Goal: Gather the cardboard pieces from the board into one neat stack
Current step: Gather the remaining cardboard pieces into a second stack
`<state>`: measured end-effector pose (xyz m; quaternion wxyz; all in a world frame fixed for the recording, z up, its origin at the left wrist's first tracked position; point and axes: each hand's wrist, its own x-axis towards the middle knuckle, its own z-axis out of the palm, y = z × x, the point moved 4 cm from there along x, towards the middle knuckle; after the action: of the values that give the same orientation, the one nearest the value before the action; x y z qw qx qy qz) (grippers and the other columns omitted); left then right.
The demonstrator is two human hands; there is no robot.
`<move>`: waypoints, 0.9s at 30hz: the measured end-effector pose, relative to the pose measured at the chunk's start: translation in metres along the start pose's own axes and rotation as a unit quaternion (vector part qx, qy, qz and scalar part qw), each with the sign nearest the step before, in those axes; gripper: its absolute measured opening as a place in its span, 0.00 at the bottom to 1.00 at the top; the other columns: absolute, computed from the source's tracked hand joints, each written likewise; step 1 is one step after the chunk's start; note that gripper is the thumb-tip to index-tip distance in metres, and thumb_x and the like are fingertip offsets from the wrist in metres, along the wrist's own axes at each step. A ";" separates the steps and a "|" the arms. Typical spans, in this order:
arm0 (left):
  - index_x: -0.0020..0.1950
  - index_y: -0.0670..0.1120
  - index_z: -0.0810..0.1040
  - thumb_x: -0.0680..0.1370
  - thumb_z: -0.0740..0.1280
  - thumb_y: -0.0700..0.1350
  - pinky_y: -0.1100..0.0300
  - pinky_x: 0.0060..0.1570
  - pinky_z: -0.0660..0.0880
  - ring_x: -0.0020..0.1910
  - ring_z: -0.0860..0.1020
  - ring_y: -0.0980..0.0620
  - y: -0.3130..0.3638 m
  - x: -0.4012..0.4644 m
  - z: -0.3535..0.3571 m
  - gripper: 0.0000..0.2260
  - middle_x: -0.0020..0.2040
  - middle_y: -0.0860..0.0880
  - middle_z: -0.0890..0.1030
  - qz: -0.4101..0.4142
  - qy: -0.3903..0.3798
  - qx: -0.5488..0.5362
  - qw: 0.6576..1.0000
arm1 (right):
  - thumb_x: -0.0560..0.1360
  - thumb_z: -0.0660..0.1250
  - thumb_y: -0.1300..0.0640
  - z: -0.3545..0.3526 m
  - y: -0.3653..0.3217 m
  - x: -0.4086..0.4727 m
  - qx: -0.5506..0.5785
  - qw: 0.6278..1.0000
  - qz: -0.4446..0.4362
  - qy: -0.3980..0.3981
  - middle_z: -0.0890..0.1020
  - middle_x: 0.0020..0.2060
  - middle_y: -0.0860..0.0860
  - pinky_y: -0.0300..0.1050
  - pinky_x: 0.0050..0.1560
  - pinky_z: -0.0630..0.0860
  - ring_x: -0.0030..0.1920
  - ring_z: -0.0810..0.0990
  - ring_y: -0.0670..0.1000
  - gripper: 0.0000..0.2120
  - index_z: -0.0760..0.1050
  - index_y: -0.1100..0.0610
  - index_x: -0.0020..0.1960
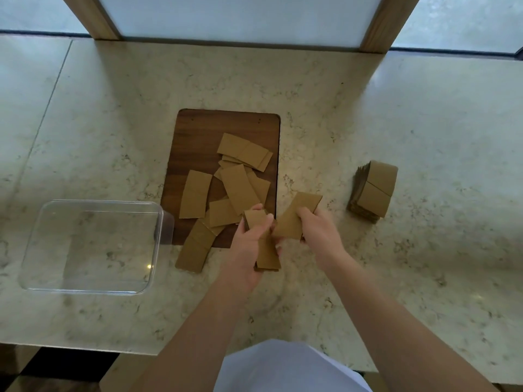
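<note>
A: Head view. Landmark is the board (195,154). Left hand (249,247), at the board's near right corner, has its grip curled round a small bundle of cardboard pieces (266,250); the bundle's long axis runs toward and away from the person.

B: Right hand?

A: Right hand (319,233), just right of that corner, pinches a single piece (297,215), tilted with its far end leaning right. Its near end touches or nearly touches the bundle. My judgement: that piece must swing parallel to the bundle before it goes on.

B: Remaining pieces?

A: Loose pieces (240,185) lie overlapped on the board's near right half, one hanging off the near edge onto the counter (424,108). Left hand is nearer them.

B: Containers?

A: Clear tub (42,222) left of the board, nothing visible inside. A finished stack (373,190) stands well right of the board.
</note>
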<state>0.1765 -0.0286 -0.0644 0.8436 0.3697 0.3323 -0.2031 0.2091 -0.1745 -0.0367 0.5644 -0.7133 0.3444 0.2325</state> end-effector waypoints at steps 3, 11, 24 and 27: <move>0.65 0.51 0.79 0.77 0.73 0.33 0.53 0.32 0.79 0.37 0.84 0.46 -0.005 -0.007 0.004 0.20 0.43 0.44 0.86 0.015 0.010 0.034 0.999 | 0.81 0.63 0.53 0.008 0.007 -0.012 0.047 0.999 -0.008 0.010 0.83 0.42 0.59 0.52 0.41 0.79 0.37 0.79 0.52 0.13 0.77 0.63 0.55; 0.61 0.58 0.84 0.76 0.71 0.29 0.53 0.32 0.77 0.41 0.79 0.42 0.012 -0.022 -0.009 0.25 0.50 0.42 0.84 0.034 -0.036 0.205 0.977 | 0.76 0.73 0.51 -0.010 0.009 -0.009 0.002 0.997 -0.071 -0.001 0.80 0.51 0.47 0.38 0.35 0.76 0.45 0.82 0.46 0.15 0.73 0.42 0.59; 0.74 0.52 0.73 0.73 0.76 0.48 0.48 0.43 0.83 0.52 0.83 0.42 0.022 -0.023 -0.044 0.30 0.63 0.39 0.81 0.035 0.052 -0.024 0.998 | 0.76 0.76 0.52 0.032 0.024 -0.031 -0.025 0.997 -0.019 -0.072 0.84 0.46 0.53 0.36 0.28 0.77 0.35 0.84 0.46 0.11 0.75 0.56 0.49; 0.67 0.55 0.79 0.76 0.73 0.36 0.46 0.44 0.84 0.49 0.87 0.40 0.019 -0.019 -0.056 0.22 0.53 0.39 0.87 0.028 0.093 -0.042 0.994 | 0.78 0.72 0.46 0.064 0.035 -0.045 -0.169 0.972 -0.039 -0.158 0.84 0.39 0.50 0.40 0.28 0.80 0.27 0.82 0.45 0.15 0.78 0.57 0.43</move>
<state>0.1512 0.0277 -0.0697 0.8290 0.3609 0.4069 -0.1300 0.1574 -0.1064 -0.0430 0.4917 -0.7654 0.1782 0.3751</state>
